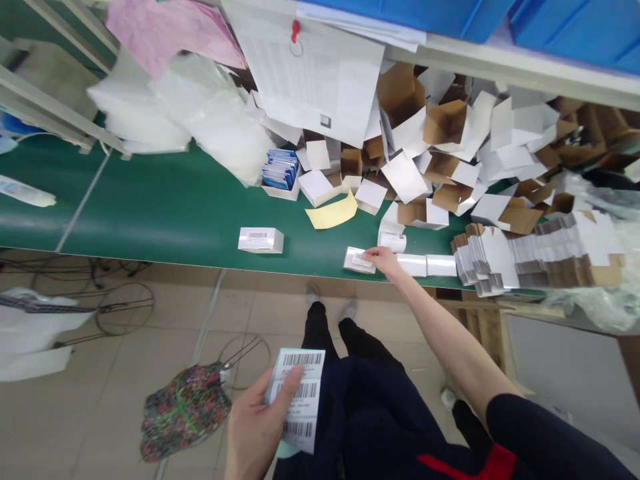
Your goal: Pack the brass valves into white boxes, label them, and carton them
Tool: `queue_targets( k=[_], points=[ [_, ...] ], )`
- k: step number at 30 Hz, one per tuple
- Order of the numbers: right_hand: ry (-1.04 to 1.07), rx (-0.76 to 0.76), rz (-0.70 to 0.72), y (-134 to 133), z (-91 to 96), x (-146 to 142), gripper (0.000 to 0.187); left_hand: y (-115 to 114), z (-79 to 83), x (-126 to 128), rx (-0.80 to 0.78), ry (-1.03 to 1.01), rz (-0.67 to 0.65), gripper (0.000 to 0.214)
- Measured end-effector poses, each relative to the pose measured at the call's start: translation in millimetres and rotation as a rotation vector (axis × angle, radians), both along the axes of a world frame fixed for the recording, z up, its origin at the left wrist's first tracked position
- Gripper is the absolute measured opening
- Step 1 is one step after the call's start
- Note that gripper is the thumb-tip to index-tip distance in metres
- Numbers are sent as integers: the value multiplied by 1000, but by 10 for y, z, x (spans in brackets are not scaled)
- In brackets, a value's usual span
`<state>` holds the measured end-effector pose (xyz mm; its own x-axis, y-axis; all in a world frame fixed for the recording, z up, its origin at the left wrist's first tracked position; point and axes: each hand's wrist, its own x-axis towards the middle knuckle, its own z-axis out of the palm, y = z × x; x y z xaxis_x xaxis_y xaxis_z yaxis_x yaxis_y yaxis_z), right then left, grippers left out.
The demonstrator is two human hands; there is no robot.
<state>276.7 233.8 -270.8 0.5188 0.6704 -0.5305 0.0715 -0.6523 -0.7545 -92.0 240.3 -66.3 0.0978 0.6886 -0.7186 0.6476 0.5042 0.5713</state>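
Close to my body, my left hand (260, 417) grips a sheet of barcode labels (303, 393), thumb across its front. My right hand (384, 261) reaches to the table's front edge, its fingertips on a barcode label atop a small white box (356, 265). Whether those fingers pinch the label or press it down is too small to make out. More white boxes (441, 265) lie in a row just right of that hand. Farther left, another white box (260, 240) with a barcode label sits by itself on the green tabletop (165, 200).
Open white cartons (445, 123) are heaped along the back right. Flattened cartons (545, 250) stand stacked at the right. A yellow paper slip (333, 212) and a box of blue packets (280, 170) lie mid-table. Plastic bags (210, 113) sit back left; a patterned bag (185, 410) is below.
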Motion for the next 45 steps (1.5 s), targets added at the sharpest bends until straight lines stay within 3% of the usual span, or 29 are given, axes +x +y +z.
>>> queue_targets(
  k=[6,18,28,41,43,45],
  points=[
    [-66,-55,61,29,-282,57,29,-7,-7,81,6,50,28,67],
    [-217,-132,123,41,-437,50,29,82,-26,162,-7,39,60,67],
    [-419,-115,45,44,-421,-88,27,107,-22,149,5,73,91,70],
    [-479,72,-157,-56,-400,-393,20,133,42,113,-4,81,85,66],
    [-450,105,-204,-81,-350,-444,24,136,60,98,-4,82,84,66],
    [-410,135,-275,-103,-292,-475,43,135,71,74,12,88,67,65]
  ],
)
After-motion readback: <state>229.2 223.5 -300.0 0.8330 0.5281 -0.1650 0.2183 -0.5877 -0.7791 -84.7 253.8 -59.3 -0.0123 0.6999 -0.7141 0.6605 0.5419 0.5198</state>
